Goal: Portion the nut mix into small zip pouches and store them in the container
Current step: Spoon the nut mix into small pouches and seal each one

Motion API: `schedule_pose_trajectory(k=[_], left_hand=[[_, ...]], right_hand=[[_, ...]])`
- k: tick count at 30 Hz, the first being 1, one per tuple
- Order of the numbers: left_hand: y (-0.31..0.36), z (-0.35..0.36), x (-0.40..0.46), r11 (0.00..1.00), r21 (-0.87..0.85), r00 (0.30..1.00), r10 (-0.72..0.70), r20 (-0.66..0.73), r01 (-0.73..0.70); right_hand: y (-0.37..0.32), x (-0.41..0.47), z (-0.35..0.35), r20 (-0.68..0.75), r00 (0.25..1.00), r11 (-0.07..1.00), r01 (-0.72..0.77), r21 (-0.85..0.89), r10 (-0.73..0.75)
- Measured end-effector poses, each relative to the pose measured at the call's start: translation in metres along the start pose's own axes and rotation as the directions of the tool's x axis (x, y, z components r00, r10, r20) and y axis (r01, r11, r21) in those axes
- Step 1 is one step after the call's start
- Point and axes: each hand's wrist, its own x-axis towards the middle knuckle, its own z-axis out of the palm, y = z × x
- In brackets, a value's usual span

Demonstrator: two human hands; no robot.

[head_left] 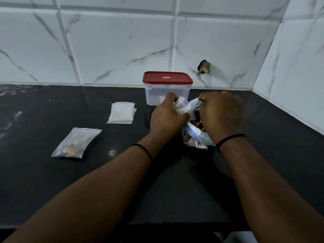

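A black table is seen from above, backed by a wall of white marble-patterned tiles that turns a corner at the far right. Right of centre, a large clear plastic bag of nut mix is stood on the table, its crumpled mouth raised between the two hands. The left hand is curled round the left side of the bag's mouth, the plastic being gripped between thumb and fingers. The right hand is clenched at the right side of the mouth, with its fingertips pinched on the upper edge of the plastic near the far side. Dark and orange-brown pieces of the mix are visible inside the bag between the two hands. A thin black band is worn on each wrist.

Just beyond the hands, close to the wall, a translucent container is stood with its red lid closed on it; its lower near edge is partly hidden by the left hand and the bag. To the left of the container, a small stack of empty zip pouches is laid flat on the table. Nearer and further left, well apart from the stack, one filled zip pouch is laid flat, with a few nuts gathered at its near end. Whether its zip is sealed cannot be told. On the wall to the right of the container, a dark chipped hole in the tile is seen.
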Motion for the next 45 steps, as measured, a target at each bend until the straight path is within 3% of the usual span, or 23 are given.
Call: schedule_pose_trajectory(k=[2, 5, 8, 10, 12, 19, 27, 37, 45], left_hand=[[0.0, 0.0, 0.0, 1.0, 0.006, 1.0, 0.002, 0.005, -0.003], [0.0, -0.001, 0.0, 1.0, 0.011, 1.0, 0.001, 0.016, -0.001], [-0.001, -0.003, -0.001, 1.0, 0.004, 0.999, -0.012, 0.031, 0.012], [-0.002, -0.005, -0.001, 1.0, 0.004, 0.999, -0.029, 0.038, 0.029], [-0.003, -0.005, 0.001, 0.999, 0.008, 0.999, -0.034, 0.029, 0.034], [-0.004, -0.003, 0.002, 0.999, 0.008, 0.998, -0.054, 0.019, 0.054], [-0.007, -0.003, 0.002, 0.998, 0.015, 0.997, -0.068, 0.02, 0.068], [-0.012, 0.0, 0.005, 0.998, 0.019, 0.997, -0.067, 0.021, 0.067], [-0.015, -0.004, 0.006, 1.0, -0.015, 1.0, -0.009, 0.027, 0.009]], right_hand=[[-0.002, 0.001, 0.0, 0.068, 0.997, 0.997, -0.021, -0.078, 0.027], [0.0, 0.004, 0.004, 0.086, 0.996, 0.999, -0.037, -0.016, 0.039], [0.007, 0.003, 0.009, 0.051, 0.999, 0.962, -0.024, 0.271, 0.011], [0.015, 0.004, 0.005, 0.031, 0.996, 0.857, -0.086, 0.508, 0.081], [0.023, 0.003, 0.001, 0.024, 0.987, 0.768, -0.14, 0.625, 0.16], [0.027, 0.005, 0.023, 0.043, 0.994, 0.801, -0.105, 0.589, 0.098], [0.03, 0.01, 0.029, 0.113, 0.973, 0.727, -0.225, 0.648, 0.201], [0.034, 0.012, 0.034, 0.329, 0.85, 0.471, -0.507, 0.721, 0.411], [0.04, 0.011, 0.028, 0.301, 0.729, 0.294, -0.566, 0.771, 0.615]])
